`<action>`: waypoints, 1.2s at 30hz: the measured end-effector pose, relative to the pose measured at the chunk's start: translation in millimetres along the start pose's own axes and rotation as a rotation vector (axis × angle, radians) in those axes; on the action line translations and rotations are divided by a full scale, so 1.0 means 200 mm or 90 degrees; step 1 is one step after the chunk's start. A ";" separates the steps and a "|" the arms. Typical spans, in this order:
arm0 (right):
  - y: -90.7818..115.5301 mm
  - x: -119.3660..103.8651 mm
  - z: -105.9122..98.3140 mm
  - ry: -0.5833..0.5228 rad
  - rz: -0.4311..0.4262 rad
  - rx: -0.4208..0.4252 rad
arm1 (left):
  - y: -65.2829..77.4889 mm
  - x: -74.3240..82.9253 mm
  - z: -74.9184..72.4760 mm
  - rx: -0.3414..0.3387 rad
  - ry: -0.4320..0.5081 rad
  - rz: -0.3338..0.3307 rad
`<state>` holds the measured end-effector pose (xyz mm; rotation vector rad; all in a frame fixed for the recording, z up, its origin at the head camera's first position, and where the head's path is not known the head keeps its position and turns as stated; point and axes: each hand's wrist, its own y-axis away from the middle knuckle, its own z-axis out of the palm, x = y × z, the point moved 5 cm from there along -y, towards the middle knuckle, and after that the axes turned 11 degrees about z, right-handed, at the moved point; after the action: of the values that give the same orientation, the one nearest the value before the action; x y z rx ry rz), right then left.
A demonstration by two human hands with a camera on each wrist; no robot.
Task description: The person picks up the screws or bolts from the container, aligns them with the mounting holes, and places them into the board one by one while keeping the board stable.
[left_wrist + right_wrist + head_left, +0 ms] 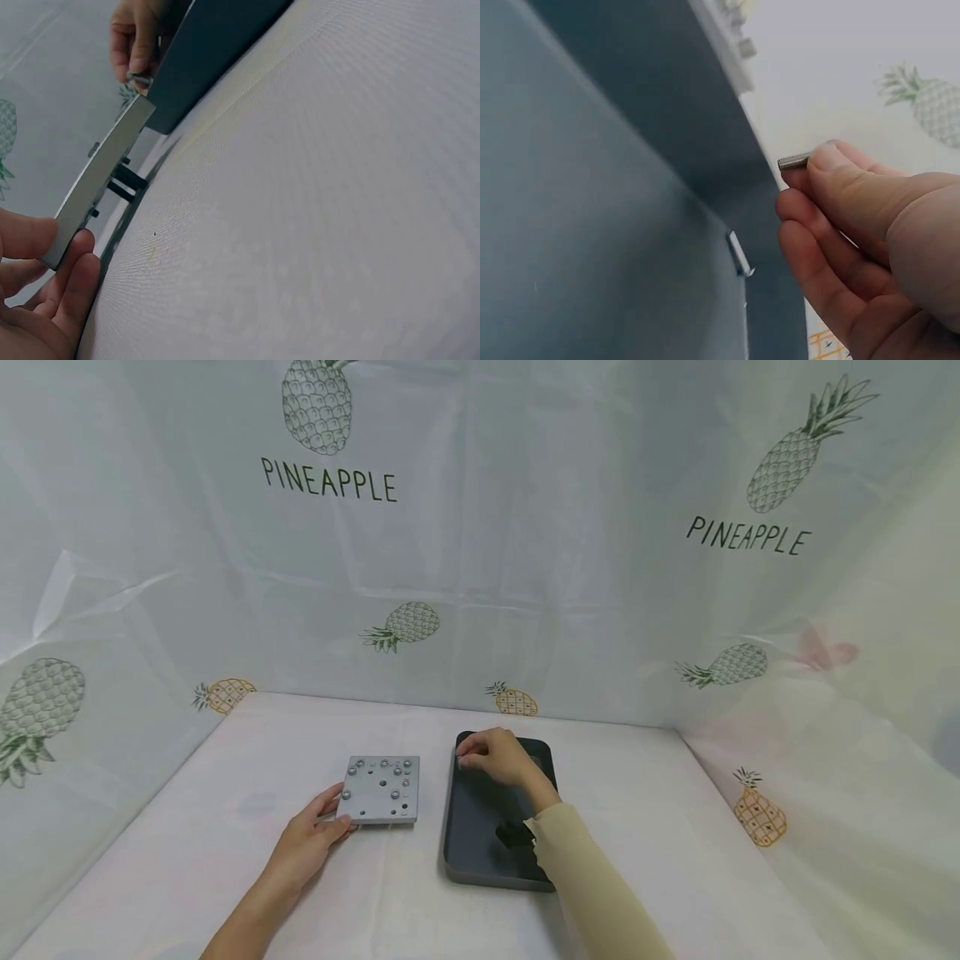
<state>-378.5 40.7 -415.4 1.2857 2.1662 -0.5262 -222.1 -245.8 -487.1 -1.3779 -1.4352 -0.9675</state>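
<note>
My left hand (pixel 303 843) grips a square silver metal plate (pixel 367 797) by its left edge, thumb on top and fingers beneath. Several screws stand in holes across the plate, and dark stubs (pixel 126 181) stick out below it in the left wrist view. Over the far left corner of a dark grey tray (pixel 480 835), my right hand (pixel 498 756) pinches a small threaded screw (pixel 793 161) between thumb and fingers. Its threaded end points out from the fingertips; the rest is hidden by them. Another small screw (pixel 739 253) lies inside the tray against its wall.
The tray stands just right of the plate on a white-covered table (pixel 645 860). A white curtain (pixel 562 585) printed with pineapples hangs behind and at both sides. A black device (pixel 513 834) sits at the right wrist, above the tray.
</note>
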 end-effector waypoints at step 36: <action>0.18 -0.21 0.21 -0.100 -0.026 0.015 | -0.01 -0.01 0.00 -0.005 0.004 -0.002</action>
<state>-318.4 4.7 -421.6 1.1736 2.0644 -0.6491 -224.2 -247.0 -488.3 -1.3776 -1.4308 -0.9786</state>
